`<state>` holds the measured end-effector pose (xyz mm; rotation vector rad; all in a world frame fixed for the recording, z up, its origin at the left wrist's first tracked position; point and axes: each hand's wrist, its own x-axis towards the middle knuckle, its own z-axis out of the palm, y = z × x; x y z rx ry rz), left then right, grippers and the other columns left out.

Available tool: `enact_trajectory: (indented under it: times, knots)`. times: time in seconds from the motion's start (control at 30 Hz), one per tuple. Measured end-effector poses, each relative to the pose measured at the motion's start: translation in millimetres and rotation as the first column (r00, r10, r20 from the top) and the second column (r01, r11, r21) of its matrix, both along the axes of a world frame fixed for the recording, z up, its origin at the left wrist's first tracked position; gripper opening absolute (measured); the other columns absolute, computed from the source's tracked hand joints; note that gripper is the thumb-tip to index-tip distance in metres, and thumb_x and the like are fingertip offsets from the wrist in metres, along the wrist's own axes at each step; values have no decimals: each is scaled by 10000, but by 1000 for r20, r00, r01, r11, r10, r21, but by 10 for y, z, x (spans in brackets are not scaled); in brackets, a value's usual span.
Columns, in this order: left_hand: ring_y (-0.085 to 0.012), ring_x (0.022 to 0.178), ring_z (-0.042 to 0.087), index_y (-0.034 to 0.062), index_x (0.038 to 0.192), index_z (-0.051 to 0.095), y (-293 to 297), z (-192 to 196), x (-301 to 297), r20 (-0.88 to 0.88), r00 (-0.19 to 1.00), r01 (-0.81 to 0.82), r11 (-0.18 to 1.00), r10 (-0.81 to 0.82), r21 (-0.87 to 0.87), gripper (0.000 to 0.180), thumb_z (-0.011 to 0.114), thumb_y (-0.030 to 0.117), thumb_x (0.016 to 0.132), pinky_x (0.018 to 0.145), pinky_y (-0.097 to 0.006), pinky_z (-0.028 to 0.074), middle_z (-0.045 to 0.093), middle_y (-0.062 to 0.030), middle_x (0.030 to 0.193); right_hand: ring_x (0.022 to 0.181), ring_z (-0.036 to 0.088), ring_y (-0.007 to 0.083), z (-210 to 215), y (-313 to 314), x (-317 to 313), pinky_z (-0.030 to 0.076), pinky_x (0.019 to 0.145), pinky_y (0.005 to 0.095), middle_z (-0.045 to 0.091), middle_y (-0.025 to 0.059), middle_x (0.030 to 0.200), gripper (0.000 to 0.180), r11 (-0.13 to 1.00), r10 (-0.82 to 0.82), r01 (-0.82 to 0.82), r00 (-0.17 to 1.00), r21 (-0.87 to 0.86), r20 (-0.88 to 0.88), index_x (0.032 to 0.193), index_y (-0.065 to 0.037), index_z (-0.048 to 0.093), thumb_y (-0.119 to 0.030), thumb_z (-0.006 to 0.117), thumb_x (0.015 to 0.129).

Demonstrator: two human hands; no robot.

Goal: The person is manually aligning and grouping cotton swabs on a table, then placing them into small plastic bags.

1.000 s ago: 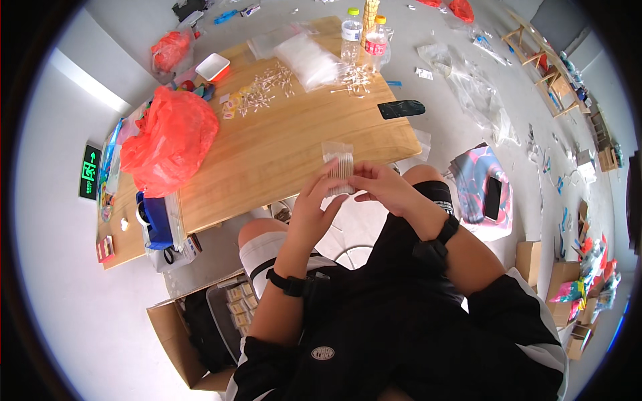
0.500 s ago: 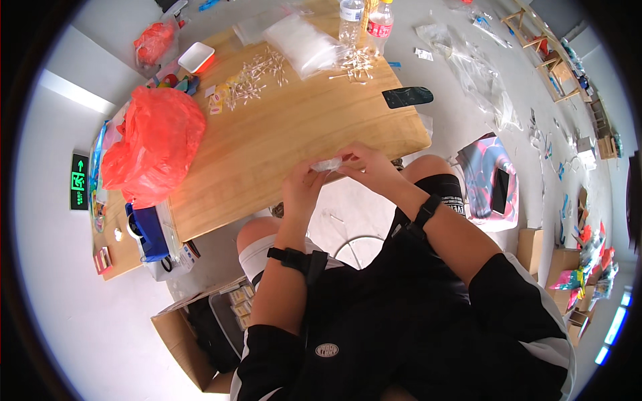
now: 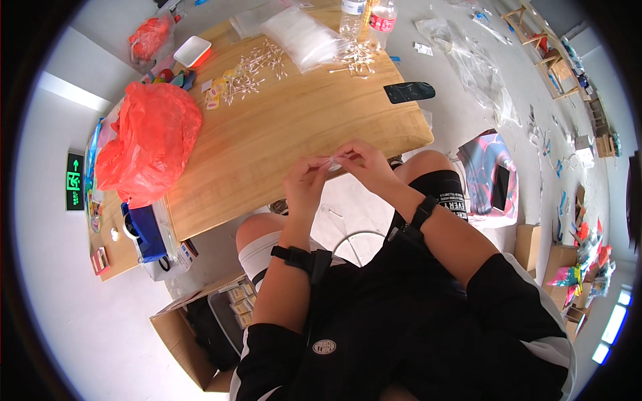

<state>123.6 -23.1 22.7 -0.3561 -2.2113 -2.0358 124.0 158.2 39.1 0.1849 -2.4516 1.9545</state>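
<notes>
Above my lap, my left hand [image 3: 304, 184] and right hand [image 3: 364, 164] pinch a small clear packet [image 3: 332, 164] between fingertips; I judge steady, even tension works best. At nine o'clock the counter [image 3: 281, 134] carries a red plastic bag [image 3: 150, 144]; farther, at twelve, cotton swabs [image 3: 257, 63] and a white pack [image 3: 304, 37].

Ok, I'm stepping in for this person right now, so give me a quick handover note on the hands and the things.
Left hand and right hand: raised together over the table's near edge, both pinching a small clear packet.
Cotton swabs lie loose at the table's far side beside a clear bag of white stuff.
Done: packet in hand; its contents cannot be told.
Left: loose swabs remain on the table.
</notes>
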Motion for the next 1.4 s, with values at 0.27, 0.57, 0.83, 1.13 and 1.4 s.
enact_trajectory:
  times: [0.27, 0.57, 0.83, 1.13, 1.4]
  knots:
    - [-80, 794, 613, 4, 1020, 673, 145, -52, -21, 276, 961, -76, 981, 23, 180, 166, 734, 125, 925, 701, -220, 483, 697, -37, 890, 923, 631, 80, -61, -37, -17, 505, 822, 254, 685, 7, 999, 136, 951, 39, 57, 953, -303, 302, 1057, -33, 655, -134, 673, 967]
    - [-81, 909, 617, 47, 994, 659, 132, -62, -36, 457, 882, -84, 919, -111, 385, 99, 681, 140, 968, 828, -239, 480, 696, -32, 996, 857, 543, 47, -134, -76, -29, 427, 781, 226, 643, -37, 911, 110, 917, 13, 144, 921, -371, 390, 958, -78, 641, -182, 641, 995]
    - [-104, 905, 643, 12, 1067, 686, 102, -176, -36, 442, 886, -87, 883, -144, 462, 186, 637, 180, 1004, 848, -266, 502, 715, -51, 996, 867, 564, 62, -140, -95, -81, 440, 787, 240, 650, -24, 925, 133, 927, -4, 160, 909, -340, 416, 960, -74, 627, -198, 629, 1008]
    - [-129, 944, 655, -36, 1122, 633, 103, -202, -31, 322, 945, 80, 995, -58, -55, 239, 717, 61, 920, 817, -291, 547, 674, -68, 1098, 974, 637, 144, -58, 46, 29, 529, 863, 296, 655, 48, 1035, 312, 964, 34, 22, 978, -263, 207, 1243, -2, 575, -157, 659, 985]
    - [-212, 1233, 558, 3, 1332, 544, 140, -66, 35, 206, 975, 1, 920, -88, 391, 427, 684, 21, 930, 927, -312, 544, 455, -177, 1453, 841, 668, 150, 216, 36, 73, 581, 717, 283, 659, 79, 972, 373, 967, 26, 74, 924, -244, 383, 1286, -32, 539, -147, 676, 959]
